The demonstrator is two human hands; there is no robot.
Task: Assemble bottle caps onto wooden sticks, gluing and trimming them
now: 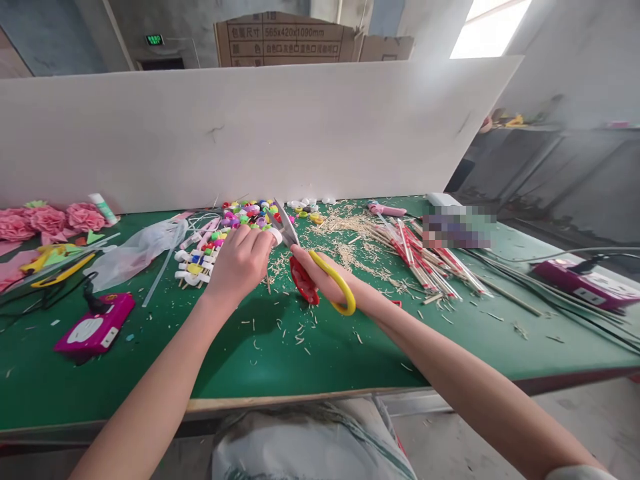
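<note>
My right hand (325,277) is closed through the handles of a pair of scissors (310,270), one handle red and one yellow, with the grey blades pointing up and left. My left hand (240,260) is closed on a small white piece (276,236) held right at the blades. Both hands hover over the green table (300,347). Just beyond my left hand lies a heap of small coloured beads and caps (245,213), and white sticks with coloured pieces on them (197,263).
Wood shavings (350,247) and a bundle of thin sticks (425,260) cover the table to the right. Pink devices (95,328) (587,283) with cables sit left and right. Pink paper flowers (50,220), a clear plastic bag (135,250) and a white board (250,127) stand behind.
</note>
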